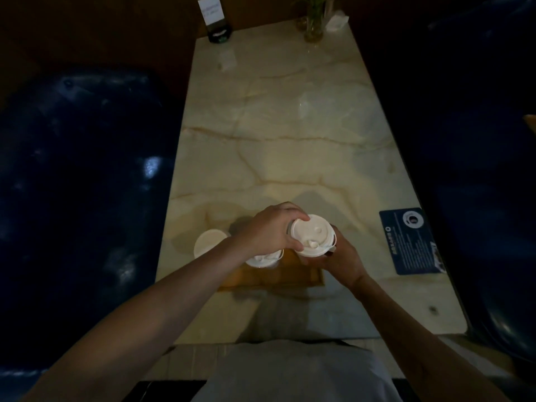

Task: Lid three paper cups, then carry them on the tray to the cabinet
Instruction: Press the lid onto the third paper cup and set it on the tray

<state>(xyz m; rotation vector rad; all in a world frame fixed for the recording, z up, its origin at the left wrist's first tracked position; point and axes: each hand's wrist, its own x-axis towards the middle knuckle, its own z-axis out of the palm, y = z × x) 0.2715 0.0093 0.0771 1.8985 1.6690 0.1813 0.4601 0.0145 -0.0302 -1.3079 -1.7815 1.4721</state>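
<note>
A paper cup with a white lid [312,234] is held above the wooden tray [290,278]. My left hand [271,229] curls over the lid's left rim, fingers pressing on it. My right hand [338,256] grips the cup's body from below and the right. A second lidded cup [262,261] stands on the tray, partly hidden under my left wrist. A third white cup [209,242], with a plain round top, stands on the marble table [290,140] just left of the tray; whether that top is a lid I cannot tell.
A dark blue card [412,242] lies near the table's right edge. At the far end stand a sign holder [214,18], a glass vase with a plant [314,21] and a tissue box [336,23]. Dark blue seats [81,184] flank the table.
</note>
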